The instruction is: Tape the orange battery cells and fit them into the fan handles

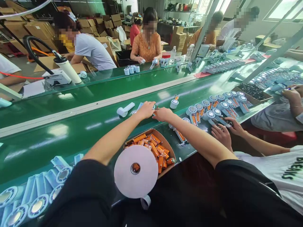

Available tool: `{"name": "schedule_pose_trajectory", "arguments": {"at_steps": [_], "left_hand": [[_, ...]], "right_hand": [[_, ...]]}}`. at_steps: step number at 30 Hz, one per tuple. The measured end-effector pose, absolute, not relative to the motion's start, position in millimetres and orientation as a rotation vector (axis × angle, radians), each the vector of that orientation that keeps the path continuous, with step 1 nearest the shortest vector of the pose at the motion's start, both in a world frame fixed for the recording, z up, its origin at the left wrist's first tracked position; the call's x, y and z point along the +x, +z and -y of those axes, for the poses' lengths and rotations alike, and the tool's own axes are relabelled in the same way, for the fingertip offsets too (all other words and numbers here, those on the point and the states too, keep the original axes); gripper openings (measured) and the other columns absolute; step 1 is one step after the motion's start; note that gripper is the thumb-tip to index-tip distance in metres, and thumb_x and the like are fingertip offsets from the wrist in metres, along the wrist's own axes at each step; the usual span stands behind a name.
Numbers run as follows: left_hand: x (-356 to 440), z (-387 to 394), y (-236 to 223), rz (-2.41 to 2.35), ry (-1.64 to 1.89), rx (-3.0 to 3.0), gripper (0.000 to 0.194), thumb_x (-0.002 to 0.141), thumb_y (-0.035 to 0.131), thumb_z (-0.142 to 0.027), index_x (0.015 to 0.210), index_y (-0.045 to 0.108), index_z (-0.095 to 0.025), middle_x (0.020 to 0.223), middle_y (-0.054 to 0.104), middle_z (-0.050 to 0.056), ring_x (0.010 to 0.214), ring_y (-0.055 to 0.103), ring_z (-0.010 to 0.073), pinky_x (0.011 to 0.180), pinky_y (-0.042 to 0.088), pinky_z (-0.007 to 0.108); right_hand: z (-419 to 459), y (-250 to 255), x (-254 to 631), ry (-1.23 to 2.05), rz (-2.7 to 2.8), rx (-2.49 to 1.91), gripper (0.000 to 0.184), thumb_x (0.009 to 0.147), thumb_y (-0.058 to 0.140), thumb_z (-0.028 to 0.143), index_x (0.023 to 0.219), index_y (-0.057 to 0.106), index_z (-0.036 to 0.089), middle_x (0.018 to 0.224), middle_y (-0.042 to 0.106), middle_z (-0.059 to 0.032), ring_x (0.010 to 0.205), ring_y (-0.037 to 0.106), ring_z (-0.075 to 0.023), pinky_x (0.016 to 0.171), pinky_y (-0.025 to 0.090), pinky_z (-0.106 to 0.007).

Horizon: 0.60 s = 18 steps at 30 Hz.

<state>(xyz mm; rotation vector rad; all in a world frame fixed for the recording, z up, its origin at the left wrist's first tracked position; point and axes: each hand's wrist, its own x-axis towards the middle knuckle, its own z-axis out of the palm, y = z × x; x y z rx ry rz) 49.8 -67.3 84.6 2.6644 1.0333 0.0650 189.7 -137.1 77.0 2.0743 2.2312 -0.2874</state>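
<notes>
Hands are close together above the green belt point(78, 121): left hand point(146, 109) and right hand point(163, 114) are at a light-blue device point(141, 105), mostly covered, so I cannot tell if either grips it. Near it, at left, lies a white piece point(126, 109). Closer to the body are orange cells point(155, 148) and a big roll point(136, 183).

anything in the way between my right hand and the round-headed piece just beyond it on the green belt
Nothing visible: only a narrow bare strip of green belt separates the right hand from the round-headed piece. The left hand is on the opposite side.
</notes>
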Motion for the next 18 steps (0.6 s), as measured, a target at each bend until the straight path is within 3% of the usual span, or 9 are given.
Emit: {"name": "schedule_pose_trajectory", "arguments": {"at_steps": [3, 4, 6, 8, 10, 14, 18], "left_hand": [[-33, 145, 99, -0.772, 0.132, 2.672, 0.044, 0.098, 0.063, -0.041, 0.139, 0.068, -0.026, 0.142, 0.071, 0.009, 0.132, 0.063, 0.0258, 0.117, 0.047, 0.041], [-65, 175, 100, -0.588, 0.095, 2.680, 0.045, 0.094, 0.069, -0.046, 0.135, 0.070, -0.030, 0.138, 0.073, 0.007, 0.131, 0.065, 0.0268, 0.116, 0.048, 0.042], [-122, 231, 94, -0.484, 0.060, 2.733, 0.069, 0.079, 0.084, -0.055, 0.142, 0.067, -0.033, 0.145, 0.069, 0.008, 0.140, 0.058, 0.0335, 0.122, 0.044, 0.049], [-162, 275, 80, -0.630, 0.065, 2.808, 0.088, 0.071, 0.092, -0.050, 0.151, 0.059, -0.032, 0.153, 0.064, 0.011, 0.146, 0.052, 0.0397, 0.123, 0.041, 0.060], [-181, 303, 62, -0.785, 0.121, 2.850, 0.087, 0.070, 0.094, -0.039, 0.150, 0.061, -0.031, 0.153, 0.064, 0.012, 0.146, 0.050, 0.0422, 0.120, 0.042, 0.065], [-181, 321, 33, -0.908, 0.395, 2.858, 0.063, 0.075, 0.089, -0.032, 0.135, 0.071, -0.025, 0.144, 0.069, 0.014, 0.146, 0.046, 0.0436, 0.116, 0.048, 0.062], [-170, 325, 14, -0.893, 0.564, 2.852, 0.070, 0.072, 0.088, -0.026, 0.137, 0.064, -0.015, 0.141, 0.069, 0.017, 0.142, 0.048, 0.0435, 0.115, 0.052, 0.059]], "right_hand": [[205, 79, 193, -0.380, -2.550, 2.127, 0.040, 0.106, 0.059, 0.038, 0.139, 0.068, 0.019, 0.134, 0.075, -0.0162, 0.118, 0.071, -0.0285, 0.100, 0.054, -0.038], [235, 75, 191, -0.557, -2.701, 2.123, 0.034, 0.104, 0.061, 0.039, 0.128, 0.074, 0.019, 0.118, 0.080, -0.0131, 0.103, 0.074, -0.0250, 0.091, 0.055, -0.034], [298, 61, 180, -1.195, -2.809, 1.913, 0.031, 0.102, 0.065, 0.047, 0.103, 0.079, 0.019, 0.087, 0.080, -0.0053, 0.074, 0.071, -0.0178, 0.070, 0.052, -0.028], [353, 45, 161, -1.706, -2.693, 1.766, 0.035, 0.099, 0.068, 0.052, 0.095, 0.079, 0.019, 0.071, 0.075, -0.0013, 0.060, 0.065, -0.0144, 0.059, 0.047, -0.024], [388, 30, 137, -1.930, -2.542, 1.853, 0.037, 0.094, 0.073, 0.055, 0.095, 0.078, 0.018, 0.066, 0.072, -0.0004, 0.055, 0.063, -0.0137, 0.054, 0.046, -0.023], [402, 19, 103, -1.728, -2.558, 2.217, 0.037, 0.090, 0.078, 0.056, 0.088, 0.074, 0.020, 0.063, 0.071, -0.0005, 0.053, 0.062, -0.0135, 0.052, 0.045, -0.024], [391, 22, 109, -1.111, -2.984, 2.430, 0.042, 0.098, 0.066, 0.057, 0.072, 0.072, 0.024, 0.072, 0.077, -0.0060, 0.061, 0.068, -0.0172, 0.058, 0.052, -0.028]]}}
